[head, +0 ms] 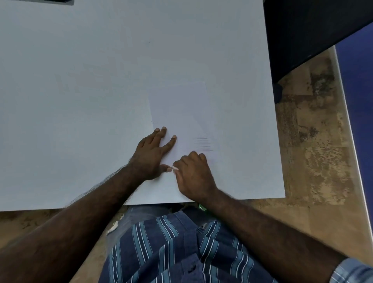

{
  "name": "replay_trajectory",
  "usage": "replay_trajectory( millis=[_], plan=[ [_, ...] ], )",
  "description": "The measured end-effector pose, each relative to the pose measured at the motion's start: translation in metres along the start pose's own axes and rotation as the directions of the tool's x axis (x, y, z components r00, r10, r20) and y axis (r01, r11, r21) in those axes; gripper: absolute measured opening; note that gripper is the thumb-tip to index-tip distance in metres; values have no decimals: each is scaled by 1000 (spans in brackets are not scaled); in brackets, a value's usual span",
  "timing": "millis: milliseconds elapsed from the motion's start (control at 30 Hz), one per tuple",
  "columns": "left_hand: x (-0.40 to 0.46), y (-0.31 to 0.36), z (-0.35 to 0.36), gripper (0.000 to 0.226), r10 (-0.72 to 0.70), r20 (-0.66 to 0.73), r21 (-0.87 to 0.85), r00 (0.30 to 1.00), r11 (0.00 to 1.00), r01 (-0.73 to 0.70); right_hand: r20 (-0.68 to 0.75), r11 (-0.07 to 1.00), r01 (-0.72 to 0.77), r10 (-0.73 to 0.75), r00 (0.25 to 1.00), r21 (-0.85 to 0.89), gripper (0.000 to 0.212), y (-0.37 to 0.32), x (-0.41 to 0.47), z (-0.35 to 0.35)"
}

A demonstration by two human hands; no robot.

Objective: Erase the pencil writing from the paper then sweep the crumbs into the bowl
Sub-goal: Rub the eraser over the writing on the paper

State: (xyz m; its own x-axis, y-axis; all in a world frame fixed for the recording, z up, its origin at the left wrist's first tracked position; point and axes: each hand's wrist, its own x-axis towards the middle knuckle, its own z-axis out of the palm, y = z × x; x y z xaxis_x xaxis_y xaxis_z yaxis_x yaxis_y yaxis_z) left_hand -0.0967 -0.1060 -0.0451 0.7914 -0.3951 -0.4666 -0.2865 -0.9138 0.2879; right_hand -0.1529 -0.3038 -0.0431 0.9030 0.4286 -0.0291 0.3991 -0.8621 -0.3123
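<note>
A white sheet of paper [181, 109] lies on the white table near its front right part. Faint pencil lines [202, 140] show on the paper's right side, and a short dark stroke [154, 122] sits near its left edge. My left hand [153, 151] rests flat on the paper's left part with straight, spread fingers. My right hand [193, 173] sits just beside it with curled fingers pinching a small white eraser [174, 167] against the paper. No bowl is in view.
The white table [80, 101] spreads far to the left and back; its front edge runs just below my hands and its right edge near x 1350. A dark object [314, 30] stands beyond the right edge. A dark item [56, 1] peeks in at the top left.
</note>
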Motion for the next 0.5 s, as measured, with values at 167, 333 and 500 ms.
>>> replay_trajectory(
  millis=[167, 333, 500],
  plan=[
    [2, 1, 2, 109, -9, 1, -1, 1000, 1000, 9, -97, 980, -198, 194, 976, -36, 18, 36, 17, -8],
    [3, 3, 3, 110, -17, -3, 2, 1000, 1000, 17, -110, 950, -296, 306, 946, 101, 16, 18, 12, -10],
    [1, 4, 1, 107, -7, -5, -4, 1000, 1000, 7, -10, 995, -87, 88, 996, 53, 19, -1, 7, -2]
  ],
)
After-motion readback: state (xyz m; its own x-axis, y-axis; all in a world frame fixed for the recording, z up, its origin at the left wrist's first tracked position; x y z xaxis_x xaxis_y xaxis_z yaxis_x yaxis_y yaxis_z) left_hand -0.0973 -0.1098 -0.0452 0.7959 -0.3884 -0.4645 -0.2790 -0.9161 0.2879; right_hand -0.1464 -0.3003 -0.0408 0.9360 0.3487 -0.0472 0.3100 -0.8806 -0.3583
